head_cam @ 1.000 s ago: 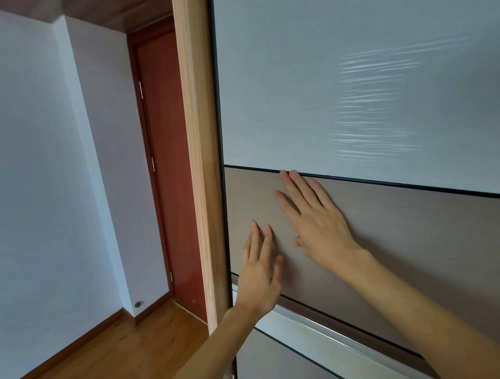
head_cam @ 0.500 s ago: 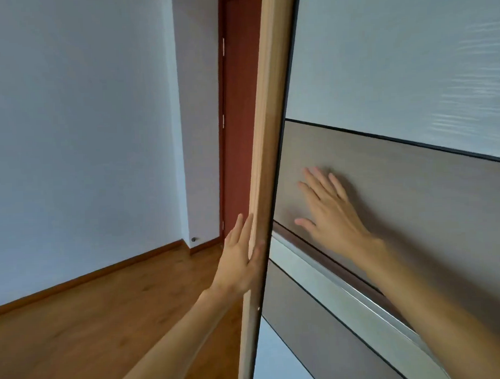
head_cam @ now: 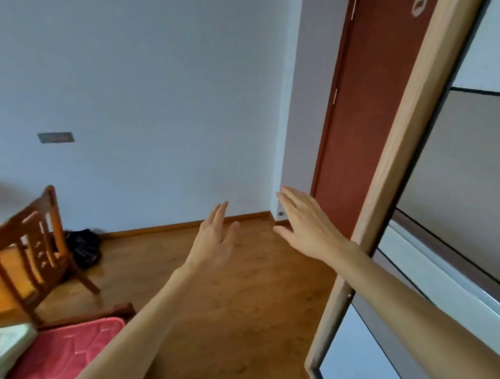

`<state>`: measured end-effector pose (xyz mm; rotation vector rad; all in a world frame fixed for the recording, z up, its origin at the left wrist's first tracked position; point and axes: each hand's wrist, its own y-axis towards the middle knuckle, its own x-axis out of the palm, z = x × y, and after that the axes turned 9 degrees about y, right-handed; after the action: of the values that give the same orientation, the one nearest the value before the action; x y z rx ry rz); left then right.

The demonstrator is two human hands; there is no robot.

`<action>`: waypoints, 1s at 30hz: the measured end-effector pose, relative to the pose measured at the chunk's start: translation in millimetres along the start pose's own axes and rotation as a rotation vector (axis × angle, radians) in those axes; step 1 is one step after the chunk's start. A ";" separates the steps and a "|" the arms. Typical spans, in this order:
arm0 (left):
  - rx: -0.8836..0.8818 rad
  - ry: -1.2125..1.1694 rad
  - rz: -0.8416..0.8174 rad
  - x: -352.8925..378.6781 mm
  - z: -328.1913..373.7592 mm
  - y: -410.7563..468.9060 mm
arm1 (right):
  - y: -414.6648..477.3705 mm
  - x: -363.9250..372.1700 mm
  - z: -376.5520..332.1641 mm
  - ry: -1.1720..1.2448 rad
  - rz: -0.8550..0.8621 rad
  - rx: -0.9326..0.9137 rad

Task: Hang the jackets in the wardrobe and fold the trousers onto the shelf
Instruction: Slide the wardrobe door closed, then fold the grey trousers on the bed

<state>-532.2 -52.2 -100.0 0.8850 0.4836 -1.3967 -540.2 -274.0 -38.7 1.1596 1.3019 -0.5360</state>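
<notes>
The wardrobe's sliding door, grey and white panels in a light wood frame, fills the right side and is closed. My left hand floats open in mid-air over the wooden floor, holding nothing. My right hand is open too, fingers spread, just left of the door's wooden edge and off its surface. No jacket or trousers can be made out for certain; a dark heap lies on the floor by the wall.
A wooden chair stands at the left. A red mattress with a pale cloth sits at the bottom left. A reddish-brown room door stands behind the wardrobe edge. Wooden floor spreads in the middle.
Both hands have come off the wardrobe door and now hang free to its left. My view has swung left, bringing the chair, mattress and dark heap into sight.
</notes>
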 end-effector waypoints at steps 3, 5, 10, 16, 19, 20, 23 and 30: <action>-0.066 0.057 0.022 -36.3 -55.2 4.7 | 42.9 32.6 -38.9 0.058 -0.039 -0.053; -0.121 0.076 0.047 -59.9 -93.0 6.6 | 71.9 54.6 -65.2 0.091 -0.068 -0.080; -0.221 0.108 0.083 -111.6 -175.8 4.2 | 137.9 102.4 -124.3 0.184 -0.146 -0.092; -0.373 0.145 0.094 -146.9 -258.7 -3.7 | 200.8 158.1 -179.6 0.239 -0.243 -0.134; -0.457 0.151 0.102 -156.4 -295.8 -2.8 | 234.6 186.5 -202.0 0.268 -0.269 -0.172; -0.483 0.151 0.110 -158.4 -306.8 -1.1 | 246.3 196.1 -209.3 0.278 -0.280 -0.186; -0.549 0.148 0.113 -159.4 -339.3 5.9 | 281.5 226.9 -230.3 0.299 -0.320 -0.242; -0.719 0.176 0.182 -165.1 -407.0 38.7 | 369.0 305.4 -269.2 0.347 -0.430 -0.426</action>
<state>-437.7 363.6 -212.0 0.4434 0.9406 -0.8761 -271.2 191.4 -152.4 0.6320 1.8785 -0.3435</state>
